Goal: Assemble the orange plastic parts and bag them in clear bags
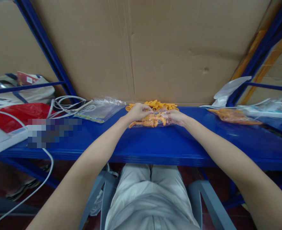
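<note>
A clear plastic bag holding several orange plastic pieces lies on the blue shelf top. My left hand is at the bag's upper left, its thumb and fingers pinched together on the plastic. From the right side, my right hand grips the bag's other end, with its fingertips partly hidden by the shiny film. Just behind the bag is a pile of loose orange hollow, tube-like pieces. Their exact kind is too small to make out.
Left on the blue shelf are flat clear bags, coiled white cables, a red bag and a white power strip. Another bag of orange pieces lies right. Cardboard stands behind.
</note>
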A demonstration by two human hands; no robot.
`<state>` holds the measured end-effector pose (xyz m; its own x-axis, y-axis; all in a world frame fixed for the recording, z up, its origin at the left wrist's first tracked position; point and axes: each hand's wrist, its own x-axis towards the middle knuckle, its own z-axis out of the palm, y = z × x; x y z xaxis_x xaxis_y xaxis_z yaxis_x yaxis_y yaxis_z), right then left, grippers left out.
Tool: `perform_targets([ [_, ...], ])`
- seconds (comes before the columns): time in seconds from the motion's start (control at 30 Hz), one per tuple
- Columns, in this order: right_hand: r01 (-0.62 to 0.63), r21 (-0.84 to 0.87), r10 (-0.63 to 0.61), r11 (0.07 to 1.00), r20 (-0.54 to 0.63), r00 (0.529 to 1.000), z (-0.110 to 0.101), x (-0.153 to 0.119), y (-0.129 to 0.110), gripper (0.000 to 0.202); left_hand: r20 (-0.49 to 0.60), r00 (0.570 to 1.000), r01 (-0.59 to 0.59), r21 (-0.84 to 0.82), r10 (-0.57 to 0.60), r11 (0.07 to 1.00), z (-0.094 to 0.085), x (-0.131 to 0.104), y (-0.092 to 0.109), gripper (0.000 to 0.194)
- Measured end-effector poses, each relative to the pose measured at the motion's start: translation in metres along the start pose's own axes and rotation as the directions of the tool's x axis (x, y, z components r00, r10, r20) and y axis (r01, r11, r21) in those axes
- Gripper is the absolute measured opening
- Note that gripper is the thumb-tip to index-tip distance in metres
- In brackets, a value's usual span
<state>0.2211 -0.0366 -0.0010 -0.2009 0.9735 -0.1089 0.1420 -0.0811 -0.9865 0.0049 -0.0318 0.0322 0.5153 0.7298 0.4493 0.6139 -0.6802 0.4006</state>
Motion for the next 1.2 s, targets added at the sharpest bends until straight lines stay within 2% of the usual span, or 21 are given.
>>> perform_targets([
  [0.13, 0.005, 0.041, -0.005, 0.999, 0.0, 1.0, 0.006, 0.002, 0.003, 0.012, 0.001, 1.0, 0.029, 0.097, -0.029, 0.995, -0.002, 0.001, -0.003, 0.029],
  [0.23, 0.018, 0.055, -0.019, 0.998, 0.021, 1.0, 0.006, 0.003, 0.004, 0.01, -0.07, 0.99, 0.138, 0.262, -0.123, 0.955, -0.007, 0.001, -0.006, 0.033],
  [0.3, 0.035, 0.052, -0.038, 0.998, 0.05, 0.998, 0.005, 0.002, 0.004, 0.007, -0.135, 0.962, 0.269, 0.363, -0.236, 0.892, -0.011, 0.0, -0.009, 0.037],
  [0.37, 0.058, 0.054, -0.061, 0.997, 0.07, 0.996, 0.005, 0.001, 0.003, 0.006, -0.179, 0.914, 0.406, 0.429, -0.365, 0.807, -0.014, -0.001, -0.011, 0.044],
  [0.47, 0.084, 0.082, -0.089, 0.993, 0.06, 0.994, 0.006, -0.002, 0.0, 0.01, -0.172, 0.849, 0.515, 0.479, -0.499, 0.711, -0.017, -0.002, -0.016, 0.057],
  [0.53, 0.085, 0.106, -0.092, 0.991, 0.056, 0.994, 0.007, -0.004, -0.002, 0.014, -0.116, 0.825, 0.532, 0.489, -0.552, 0.692, -0.018, -0.002, -0.018, 0.064],
  [0.6, 0.074, 0.122, -0.081, 0.99, 0.056, 0.995, 0.008, -0.006, -0.003, 0.017, -0.004, 0.805, 0.521, 0.481, -0.593, 0.705, -0.018, -0.001, -0.02, 0.071],
  [0.67, 0.062, 0.136, -0.07, 0.989, 0.05, 0.996, 0.009, -0.007, -0.004, 0.02, 0.111, 0.782, 0.502, 0.47, -0.613, 0.726, -0.018, 0.0, -0.022, 0.078],
  [0.73, 0.055, 0.148, -0.063, 0.987, 0.051, 0.997, 0.01, -0.007, -0.004, 0.022, 0.166, 0.77, 0.492, 0.461, -0.617, 0.739, -0.017, 0.0, -0.023, 0.083],
  [0.93, 0.061, 0.16, -0.072, 0.985, 0.067, 0.995, 0.009, -0.008, -0.003, 0.025, 0.185, 0.772, 0.519, 0.369, -0.608, 0.771, -0.018, -0.001, -0.024, 0.088],
  [1.2, 0.089, 0.121, -0.095, 0.989, 0.049, 0.994, 0.012, -0.006, -0.002, 0.011, 0.197, 0.738, 0.578, 0.309, -0.645, 0.755, -0.016, 0.001, -0.022, 0.091],
])
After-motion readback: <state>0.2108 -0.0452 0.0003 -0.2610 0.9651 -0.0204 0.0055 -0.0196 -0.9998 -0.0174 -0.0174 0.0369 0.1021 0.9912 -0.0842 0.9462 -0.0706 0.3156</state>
